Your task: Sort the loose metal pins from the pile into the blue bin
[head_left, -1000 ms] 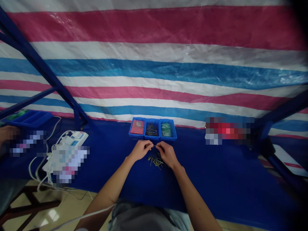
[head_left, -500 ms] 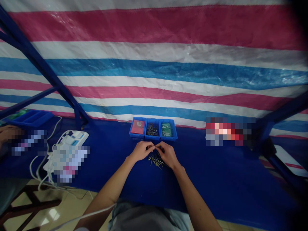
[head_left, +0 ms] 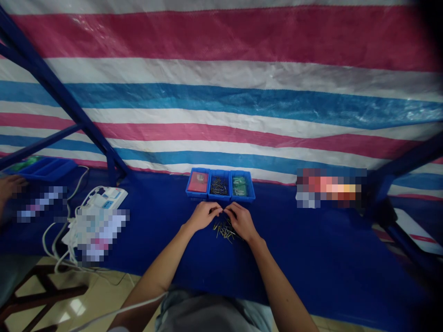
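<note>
My left hand (head_left: pixel 202 216) and my right hand (head_left: pixel 241 220) meet fingertip to fingertip over the blue table. Both are pinched on a thin metal pin between them, too small to see clearly. Below and between the hands lies a loose pile of small metal pins (head_left: pixel 224 230). Just beyond the hands stand three small blue bins in a row. The left bin (head_left: pixel 197 182) holds something red. More pins fill the middle bin (head_left: pixel 218 186). Green parts lie in the right bin (head_left: pixel 240 186).
A white power strip with cables (head_left: pixel 104 199) lies at the left. Another person's hand (head_left: pixel 9 185) shows at the far left edge, near a blue tray (head_left: pixel 44 168). A striped tarp hangs behind the table, and blue frame bars (head_left: pixel 62 99) slant at both sides.
The hands have closed together: the small gap with the pin seen one second ago is gone, and the fingertips now touch. Both hands sit slightly lower.
</note>
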`<action>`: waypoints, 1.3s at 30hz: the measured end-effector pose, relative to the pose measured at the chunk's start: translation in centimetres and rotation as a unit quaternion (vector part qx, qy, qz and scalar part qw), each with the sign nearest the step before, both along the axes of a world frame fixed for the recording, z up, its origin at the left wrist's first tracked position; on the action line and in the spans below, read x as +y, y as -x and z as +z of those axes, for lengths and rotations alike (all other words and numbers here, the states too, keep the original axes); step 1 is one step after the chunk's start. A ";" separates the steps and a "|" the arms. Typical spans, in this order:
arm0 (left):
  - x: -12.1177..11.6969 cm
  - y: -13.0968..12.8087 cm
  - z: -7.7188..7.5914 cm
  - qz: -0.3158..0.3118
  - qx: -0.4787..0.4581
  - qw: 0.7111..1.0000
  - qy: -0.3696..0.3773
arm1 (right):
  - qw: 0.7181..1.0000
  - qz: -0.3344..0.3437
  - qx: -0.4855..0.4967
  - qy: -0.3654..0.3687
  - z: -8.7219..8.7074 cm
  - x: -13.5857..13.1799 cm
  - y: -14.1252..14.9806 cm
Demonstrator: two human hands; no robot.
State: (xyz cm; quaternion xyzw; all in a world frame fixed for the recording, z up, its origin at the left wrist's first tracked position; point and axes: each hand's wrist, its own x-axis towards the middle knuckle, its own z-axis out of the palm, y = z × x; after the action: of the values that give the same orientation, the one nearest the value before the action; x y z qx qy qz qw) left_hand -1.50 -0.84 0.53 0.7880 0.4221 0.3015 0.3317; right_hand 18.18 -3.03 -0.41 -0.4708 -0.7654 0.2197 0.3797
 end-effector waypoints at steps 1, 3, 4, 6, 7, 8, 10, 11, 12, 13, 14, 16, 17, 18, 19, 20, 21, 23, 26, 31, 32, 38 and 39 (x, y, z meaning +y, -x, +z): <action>0.0 0.0 0.0 0.000 -0.003 1.000 0.001 | 1.000 0.000 0.002 0.000 0.0 0.0 0.0; 0.0 0.0 0.1 0.001 -0.007 1.000 0.004 | 1.000 -0.002 0.008 0.000 -0.1 0.1 0.0; 0.0 0.0 0.1 0.002 -0.009 1.000 0.004 | 1.000 -0.003 0.011 0.001 -0.2 0.1 -0.1; 0.0 0.0 0.2 0.002 -0.012 1.000 0.003 | 1.000 -0.004 0.014 0.002 -0.3 0.2 -0.1; 0.0 -0.1 0.2 0.002 -0.013 1.000 0.002 | 1.000 -0.006 0.014 0.002 -0.3 0.2 -0.1; 0.0 -0.1 0.2 0.003 -0.015 1.000 0.001 | 1.000 -0.007 0.014 0.001 -0.3 0.2 -0.1; 0.0 -0.1 0.2 0.006 -0.019 1.000 0.001 | 1.000 -0.010 0.014 0.000 -0.3 0.2 -0.2; 0.0 -0.1 0.2 0.007 -0.021 1.000 0.002 | 1.000 -0.011 0.015 0.000 -0.3 0.2 -0.2; 0.0 -0.1 0.2 0.008 -0.023 1.000 0.003 | 1.000 -0.013 0.018 -0.001 -0.3 0.2 -0.2; 0.0 -0.1 0.2 0.009 -0.024 1.000 0.004 | 1.000 -0.013 0.020 -0.002 -0.3 0.2 -0.2; 0.0 -0.1 0.2 0.010 -0.025 1.000 0.004 | 1.000 -0.015 0.024 -0.003 -0.2 0.2 -0.2; 0.0 -0.1 0.3 0.013 -0.029 0.999 0.004 | 0.999 -0.019 0.032 -0.006 -0.2 0.2 -0.2; 0.0 -0.1 0.3 0.014 -0.031 0.999 0.003 | 0.999 -0.021 0.035 -0.008 -0.2 0.2 -0.2; 0.0 -0.1 0.3 0.015 -0.034 0.999 0.003 | 0.999 -0.023 0.039 -0.010 -0.2 0.3 -0.2; 0.0 -0.1 0.4 0.016 -0.036 0.999 0.002 | 0.999 -0.023 0.041 -0.011 -0.2 0.3 -0.2; 0.0 -0.1 0.4 0.018 -0.037 0.999 0.001 | 0.999 -0.024 0.043 -0.012 -0.2 0.3 -0.2; 0.0 -0.1 0.4 0.021 -0.039 0.999 0.001 | 0.999 -0.025 0.045 -0.012 -0.2 0.3 -0.2; 0.0 -0.1 0.5 0.025 -0.043 0.999 0.001 | 0.998 -0.029 0.047 -0.008 -0.3 0.4 -0.2; -0.1 -0.1 0.4 0.040 -0.063 0.997 -0.012 | 0.997 -0.045 0.055 0.004 -0.5 0.4 -0.2; -0.2 0.2 0.1 0.157 -0.142 0.974 -0.076 | 0.996 -0.058 0.072 0.018 -0.8 0.3 -0.3; -0.2 0.2 0.1 0.193 -0.158 0.964 -0.092 | 0.996 -0.056 0.072 0.019 -0.8 0.3 -0.3; 0.4 0.6 -0.4 0.315 -0.168 0.927 -0.115 | 0.996 -0.046 0.071 0.026 -0.8 0.3 -0.2; 0.5 0.6 -0.5 0.316 -0.158 0.930 -0.105 | 0.996 -0.045 0.070 0.026 -0.8 0.3 -0.2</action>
State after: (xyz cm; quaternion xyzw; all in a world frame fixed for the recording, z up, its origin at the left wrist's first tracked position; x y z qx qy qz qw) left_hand -2.05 -0.36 0.08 0.5863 0.5576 0.5536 0.1968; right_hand 18.37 -2.74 -1.20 -0.4981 -0.7090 0.2543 0.4296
